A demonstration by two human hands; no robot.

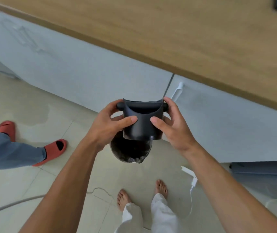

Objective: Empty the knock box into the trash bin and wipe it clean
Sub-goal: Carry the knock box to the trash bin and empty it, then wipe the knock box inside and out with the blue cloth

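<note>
1. Pale tile floor (33, 174); wood counter (201, 31) w/ grey cabinet fronts beyond trash bin (131, 152).
2. Knock box (142, 121) held directly above bin, clear of rim.
3. Left hand (107, 125) + right hand (173, 126) clasp its sides.
4. Open floor left of bin; red slippers (55, 148) farther left.

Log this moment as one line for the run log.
phase: emptying | left hand + right hand: gripping knock box | position: over lined trash bin | wipe: not started
</note>
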